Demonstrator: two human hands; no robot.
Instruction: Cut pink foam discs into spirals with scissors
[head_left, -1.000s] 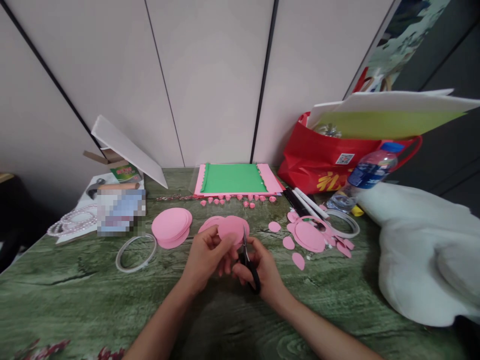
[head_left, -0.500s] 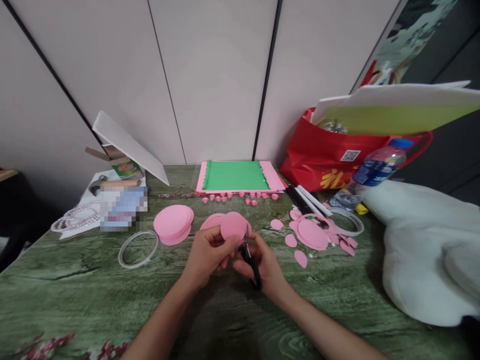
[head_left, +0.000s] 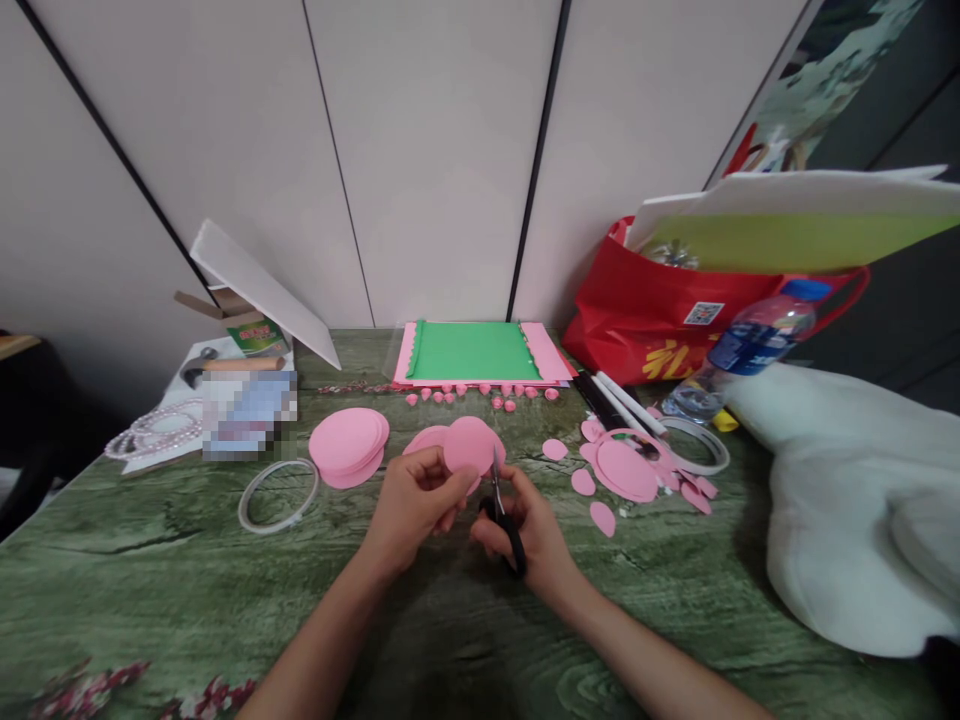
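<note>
My left hand (head_left: 420,500) pinches a pink paper circle (head_left: 469,446) between thumb and fingers, holding it above the table. In my right hand (head_left: 529,520) is a pair of scissors (head_left: 510,535) with black handles, its blades pointing up at the circle's right edge. Whether the blades touch the paper is hard to make out. Behind the held circle lie more pink paper discs (head_left: 425,440), partly covered by it and by my left hand. A stack of pink circles (head_left: 346,445) rests to the left.
Pink paper scraps (head_left: 626,470) lie on the right beside markers (head_left: 611,405) and a tape roll (head_left: 694,447). Another tape roll (head_left: 279,497) is at left. Small pink rolled pieces (head_left: 485,390) line a green sheet (head_left: 476,350). A water bottle (head_left: 750,350) leans by a red bag (head_left: 637,310).
The scissors have shifted slightly down and away from the middle of the circle's right edge, and their blades look closer together. My left hand keeps its hold on the circle.
</note>
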